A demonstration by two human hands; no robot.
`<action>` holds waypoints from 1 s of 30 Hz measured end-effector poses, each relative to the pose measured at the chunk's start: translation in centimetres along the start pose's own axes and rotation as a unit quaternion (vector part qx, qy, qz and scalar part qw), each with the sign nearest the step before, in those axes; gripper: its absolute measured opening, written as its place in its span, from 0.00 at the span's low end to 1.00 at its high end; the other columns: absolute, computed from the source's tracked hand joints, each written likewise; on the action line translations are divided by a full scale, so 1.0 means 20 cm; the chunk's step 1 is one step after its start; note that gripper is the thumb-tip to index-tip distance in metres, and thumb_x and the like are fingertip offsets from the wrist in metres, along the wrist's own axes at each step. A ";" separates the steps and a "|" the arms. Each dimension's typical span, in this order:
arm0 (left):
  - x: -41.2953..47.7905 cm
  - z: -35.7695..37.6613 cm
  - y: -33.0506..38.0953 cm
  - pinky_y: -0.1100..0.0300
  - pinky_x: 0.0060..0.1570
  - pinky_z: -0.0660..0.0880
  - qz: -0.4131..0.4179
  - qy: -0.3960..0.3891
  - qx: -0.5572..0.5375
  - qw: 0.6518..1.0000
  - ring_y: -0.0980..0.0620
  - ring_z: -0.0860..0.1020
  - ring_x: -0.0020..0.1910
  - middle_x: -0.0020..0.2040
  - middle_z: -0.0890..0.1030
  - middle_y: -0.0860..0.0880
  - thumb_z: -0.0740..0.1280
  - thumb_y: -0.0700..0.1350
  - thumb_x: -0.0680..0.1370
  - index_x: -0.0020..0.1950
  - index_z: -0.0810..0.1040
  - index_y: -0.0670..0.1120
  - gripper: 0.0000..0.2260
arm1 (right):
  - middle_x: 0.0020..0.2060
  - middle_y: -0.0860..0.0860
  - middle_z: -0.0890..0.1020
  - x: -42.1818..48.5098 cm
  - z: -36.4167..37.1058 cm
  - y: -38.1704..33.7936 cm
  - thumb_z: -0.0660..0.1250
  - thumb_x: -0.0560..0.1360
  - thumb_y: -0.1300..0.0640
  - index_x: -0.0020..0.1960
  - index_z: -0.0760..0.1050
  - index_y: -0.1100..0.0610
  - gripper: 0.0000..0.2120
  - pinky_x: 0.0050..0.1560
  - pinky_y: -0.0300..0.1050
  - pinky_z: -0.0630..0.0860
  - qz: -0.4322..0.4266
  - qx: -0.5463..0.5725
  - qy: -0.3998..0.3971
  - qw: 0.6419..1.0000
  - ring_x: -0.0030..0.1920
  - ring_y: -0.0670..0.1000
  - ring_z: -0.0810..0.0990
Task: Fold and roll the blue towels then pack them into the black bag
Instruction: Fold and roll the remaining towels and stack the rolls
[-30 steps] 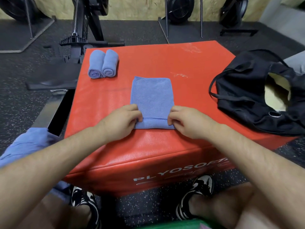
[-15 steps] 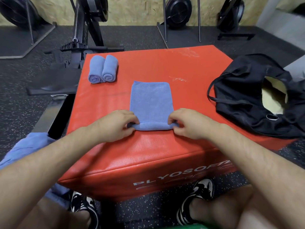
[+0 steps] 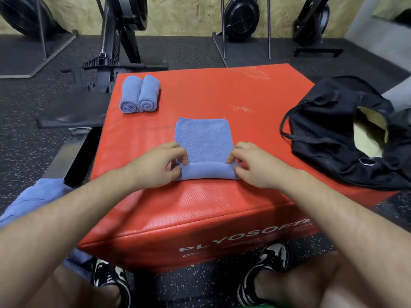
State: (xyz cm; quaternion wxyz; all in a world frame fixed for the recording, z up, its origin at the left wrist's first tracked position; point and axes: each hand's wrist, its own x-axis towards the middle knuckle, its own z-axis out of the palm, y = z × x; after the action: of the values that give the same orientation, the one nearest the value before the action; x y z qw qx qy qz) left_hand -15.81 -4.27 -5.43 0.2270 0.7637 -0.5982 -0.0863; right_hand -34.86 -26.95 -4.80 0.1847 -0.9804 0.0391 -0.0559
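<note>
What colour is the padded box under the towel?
Red, with pale lettering on its front face: the padded vinyl box, seen in the head view.

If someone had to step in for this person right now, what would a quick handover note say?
Left hand: pinching the left end of the roll being formed.
Right hand: pinching the right end.
Current towel: folded into a strip on the red plyo box, near edge rolled up, the rest flat.
Done: two rolled towels side by side at the box's far left corner.
Black bag: open on the right; no towel visible inside.
Left: finish this roll, handle the loose blue cloth at lower left, pack the rolls.
</note>
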 end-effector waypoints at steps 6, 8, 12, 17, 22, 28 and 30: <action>0.00 0.02 0.00 0.55 0.50 0.73 0.057 0.024 0.038 0.997 0.50 0.76 0.46 0.46 0.77 0.52 0.64 0.33 0.71 0.47 0.79 0.46 0.11 | 0.44 0.49 0.77 -0.01 0.00 -0.04 0.63 0.71 0.64 0.47 0.78 0.54 0.09 0.49 0.50 0.75 -0.086 -0.074 0.018 0.993 0.48 0.53 0.75; -0.01 0.03 0.00 0.57 0.48 0.73 0.074 0.024 0.061 0.995 0.51 0.77 0.44 0.46 0.76 0.54 0.66 0.38 0.74 0.49 0.79 0.47 0.07 | 0.45 0.49 0.78 -0.02 0.00 -0.03 0.65 0.71 0.61 0.49 0.77 0.54 0.08 0.50 0.48 0.74 -0.082 -0.077 0.011 0.994 0.48 0.53 0.75; -0.01 0.02 -0.04 0.58 0.49 0.72 0.074 -0.012 0.092 0.993 0.53 0.74 0.48 0.50 0.75 0.54 0.74 0.52 0.74 0.54 0.76 0.48 0.14 | 0.48 0.48 0.77 -0.01 0.00 0.01 0.71 0.69 0.58 0.53 0.74 0.54 0.13 0.51 0.49 0.73 -0.059 -0.078 -0.013 0.995 0.51 0.52 0.73; 0.00 0.01 -0.03 0.58 0.48 0.72 0.035 -0.014 0.068 0.997 0.53 0.75 0.47 0.48 0.78 0.53 0.73 0.43 0.74 0.54 0.77 0.47 0.11 | 0.49 0.47 0.79 0.01 -0.02 0.00 0.70 0.70 0.58 0.54 0.74 0.53 0.13 0.51 0.49 0.74 -0.018 -0.040 -0.024 0.999 0.50 0.50 0.75; -0.01 -0.08 -0.01 0.67 0.45 0.73 -0.087 -0.111 -0.061 0.988 0.60 0.79 0.46 0.47 0.83 0.58 0.73 0.44 0.74 0.53 0.80 0.54 0.10 | 0.45 0.42 0.80 -0.02 -0.08 -0.03 0.72 0.70 0.57 0.53 0.76 0.46 0.13 0.45 0.35 0.73 0.051 0.082 -0.091 0.991 0.44 0.41 0.78; -0.01 -0.06 -0.02 0.70 0.49 0.66 -0.057 -0.065 -0.010 0.996 0.57 0.74 0.48 0.48 0.76 0.56 0.69 0.44 0.78 0.54 0.83 0.49 0.06 | 0.46 0.42 0.76 0.01 -0.04 -0.03 0.69 0.73 0.60 0.53 0.79 0.51 0.10 0.50 0.36 0.70 0.043 0.056 -0.058 0.996 0.45 0.41 0.73; 0.00 -0.05 -0.03 0.69 0.54 0.64 -0.027 -0.031 0.018 0.999 0.55 0.71 0.51 0.49 0.74 0.54 0.66 0.46 0.78 0.57 0.82 0.49 0.10 | 0.47 0.46 0.73 0.02 -0.03 -0.03 0.68 0.72 0.64 0.53 0.79 0.51 0.12 0.51 0.33 0.68 0.020 0.048 -0.024 0.998 0.49 0.46 0.71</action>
State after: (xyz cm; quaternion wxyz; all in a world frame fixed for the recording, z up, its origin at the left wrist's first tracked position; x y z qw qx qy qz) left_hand -14.94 -3.89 -4.89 0.1922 0.7809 -0.5851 -0.1049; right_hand -34.59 -26.70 -3.92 0.2339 -0.9704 0.0511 -0.0303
